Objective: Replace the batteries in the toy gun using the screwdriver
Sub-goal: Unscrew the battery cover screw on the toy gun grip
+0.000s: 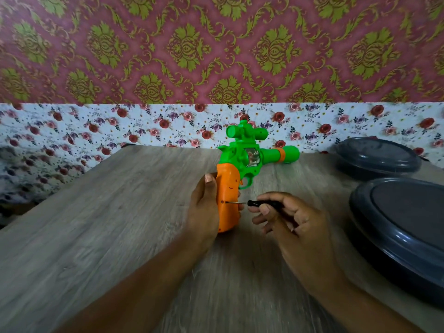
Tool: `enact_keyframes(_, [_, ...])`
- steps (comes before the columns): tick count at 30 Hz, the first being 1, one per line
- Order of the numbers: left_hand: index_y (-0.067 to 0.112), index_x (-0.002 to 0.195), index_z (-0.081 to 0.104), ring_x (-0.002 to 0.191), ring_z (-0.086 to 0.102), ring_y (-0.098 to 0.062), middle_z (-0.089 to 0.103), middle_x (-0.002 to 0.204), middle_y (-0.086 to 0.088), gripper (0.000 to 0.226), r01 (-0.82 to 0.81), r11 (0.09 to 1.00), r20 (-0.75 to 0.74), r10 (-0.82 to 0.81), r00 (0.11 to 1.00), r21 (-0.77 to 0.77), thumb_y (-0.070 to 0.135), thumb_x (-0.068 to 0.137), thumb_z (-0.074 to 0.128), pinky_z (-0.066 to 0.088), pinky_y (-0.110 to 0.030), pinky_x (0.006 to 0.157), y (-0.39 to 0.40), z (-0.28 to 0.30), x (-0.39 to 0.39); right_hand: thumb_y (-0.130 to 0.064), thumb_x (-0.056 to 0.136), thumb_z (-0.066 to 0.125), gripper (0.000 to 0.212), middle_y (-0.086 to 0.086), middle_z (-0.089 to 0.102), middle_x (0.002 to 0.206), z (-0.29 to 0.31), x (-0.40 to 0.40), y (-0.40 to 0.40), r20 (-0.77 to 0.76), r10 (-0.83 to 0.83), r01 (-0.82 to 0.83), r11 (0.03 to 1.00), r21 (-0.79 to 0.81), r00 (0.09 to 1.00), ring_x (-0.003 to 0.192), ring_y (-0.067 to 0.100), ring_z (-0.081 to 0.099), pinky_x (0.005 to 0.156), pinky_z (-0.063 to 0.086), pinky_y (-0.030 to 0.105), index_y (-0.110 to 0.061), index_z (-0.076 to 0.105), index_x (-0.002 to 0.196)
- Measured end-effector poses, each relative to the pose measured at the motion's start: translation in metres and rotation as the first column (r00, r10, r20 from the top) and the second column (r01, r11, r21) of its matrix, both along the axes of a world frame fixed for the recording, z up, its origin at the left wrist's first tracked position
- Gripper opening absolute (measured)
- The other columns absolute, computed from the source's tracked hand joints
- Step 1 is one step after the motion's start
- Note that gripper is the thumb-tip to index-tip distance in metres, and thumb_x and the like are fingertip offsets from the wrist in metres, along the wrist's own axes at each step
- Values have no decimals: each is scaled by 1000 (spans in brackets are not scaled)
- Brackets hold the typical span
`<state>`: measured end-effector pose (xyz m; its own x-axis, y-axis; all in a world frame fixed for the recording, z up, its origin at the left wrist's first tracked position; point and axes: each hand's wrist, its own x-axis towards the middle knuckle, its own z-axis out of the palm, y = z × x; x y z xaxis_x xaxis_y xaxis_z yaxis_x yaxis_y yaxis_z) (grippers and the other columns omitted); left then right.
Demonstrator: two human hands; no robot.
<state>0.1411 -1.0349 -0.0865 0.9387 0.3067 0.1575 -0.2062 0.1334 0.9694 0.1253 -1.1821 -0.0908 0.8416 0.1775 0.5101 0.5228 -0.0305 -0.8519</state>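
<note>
Near the middle of the wooden surface (pixel 96 224) you had the toy gun (pixel 242 164) propped with its green barrel pointing away to the right and its orange handle toward you. Your left hand (pixel 204 207) was wrapped round that handle, thumb up along its near edge and fingertips just showing on the far side, so that grip was clamped on the toy. Your right hand (pixel 286 217) pinched the black handle of the screwdriver (pixel 254 202) between thumb and forefinger, with the other fingers loosely curled beneath it. The thin shaft ran level to the left and its tip sat at a small dark screw hole in the side of the orange handle.

By the look of it, you were only at the first stage: the handle shell appeared whole and closed, no cover lay loose, and no batteries (old or new) were visible anywhere. Whether the screw had begun to turn could not be told. Freeing the screw, lifting the cover, swapping the cells and fastening it again all seemed left to do. Two dark grey lidded containers (pixel 398 217) sat at the right edge, untouched.
</note>
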Motion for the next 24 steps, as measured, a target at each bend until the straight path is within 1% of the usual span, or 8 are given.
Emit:
enact_keyframes(3, [23,111,51,59,67,-6,66,90,-7,30,-42,998,4,42,999,46,32,101,24,54,-19,49,0,1,-1,-22,83,56,16,-1,73,87,2,-3,1,-3,25,-25,1000,6,1000,73,12,69,61,53,19,-22,67,94])
enact_keyframes(7, [28,98,56,69,67,-9,67,88,-4,32,-98,987,26,95,995,129,31,102,24,56,-27,65,-3,0,0,-23,84,56,13,-7,74,86,2,-2,2,-1,19,-19,1000,1,1000,76,6,70,66,52,16,-27,65,92])
enact_keyframes(12, [30,89,55,71,66,-11,66,86,-2,34,-160,974,46,155,987,159,31,102,24,56,-31,68,-4,2,-2,-35,87,56,13,-4,72,77,3,-2,3,4,10,-9,999,-44,1000,68,8,69,61,53,18,-28,65,81])
enact_keyframes(14, [31,90,56,75,67,-13,67,86,-2,33,-170,971,39,166,985,169,32,102,25,55,-40,78,-5,2,-2,-40,90,48,20,0,71,75,2,-2,4,-12,15,-16,996,-82,1000,63,10,67,58,55,26,-28,61,80])
enact_keyframes(16, [32,90,56,75,67,-11,68,87,0,32,-170,970,18,169,985,175,33,101,26,54,-43,83,-6,1,-2,-54,89,38,32,4,69,72,-2,-1,7,8,-2,3,987,-160,1000,59,15,65,58,54,43,-29,55,83])
enact_keyframes(18, [34,89,56,78,68,-13,68,89,-3,32,-180,964,25,179,984,195,34,101,26,53,-46,86,-7,1,-3,-64,85,31,41,6,67,68,-5,0,8,-6,-23,22,984,-176,1000,55,19,61,56,52,49,-29,52,81])
enact_keyframes(21, [38,86,54,94,64,-25,65,99,-7,31,-194,949,31,193,981,248,36,101,26,50,-49,91,-9,1,-4,-60,89,29,45,7,63,55,-3,0,8,-77,-57,45,987,-152,995,44,12,56,48,50,39,-24,52,72])
enact_keyframes(24, [42,87,51,100,63,-27,64,106,-9,30,-170,949,21,171,985,266,38,100,25,49,-50,93,-10,-1,-3,-50,85,30,28,2,61,53,0,0,7,14,-88,88,962,-258,996,40,7,52,46,43,25,-32,47,72])
